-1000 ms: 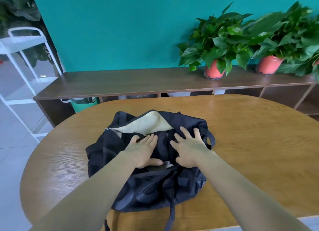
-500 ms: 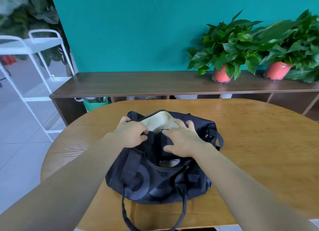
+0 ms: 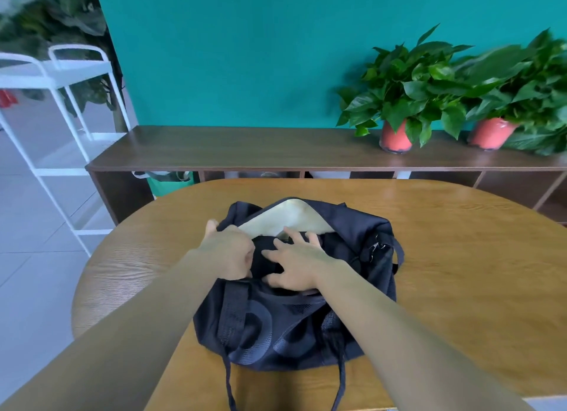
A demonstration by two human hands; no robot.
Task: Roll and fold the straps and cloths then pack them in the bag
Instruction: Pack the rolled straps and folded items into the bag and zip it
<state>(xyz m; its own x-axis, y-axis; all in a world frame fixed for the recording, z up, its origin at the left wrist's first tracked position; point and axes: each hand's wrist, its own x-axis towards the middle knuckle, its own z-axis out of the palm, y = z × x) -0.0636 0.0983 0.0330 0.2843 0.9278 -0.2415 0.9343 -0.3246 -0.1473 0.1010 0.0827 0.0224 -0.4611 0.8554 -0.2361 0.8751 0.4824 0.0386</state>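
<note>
A dark navy bag (image 3: 276,327) lies on the wooden table (image 3: 460,257), its mouth turned toward the far side. A cream cloth or lining (image 3: 285,217) shows inside the opening. My left hand (image 3: 228,251) grips the dark fabric at the left edge of the bag's mouth, fingers curled. My right hand (image 3: 296,265) lies flat with spread fingers on dark cloth in the opening, pressing it down. Two dark carry straps (image 3: 228,383) hang from the bag toward the table's near edge. What lies deeper inside the bag is hidden.
A long dark wooden sideboard (image 3: 276,153) runs behind the table, with two potted plants (image 3: 399,103) at its right. A white metal shelf rack (image 3: 61,128) stands at the left on the tiled floor. A green bag (image 3: 168,182) sits in the sideboard.
Both hands moved from lying flat on top of the bag to its mouth. The left hand curled onto the bag's left rim; the right hand stayed flat, shifting further into the opening.
</note>
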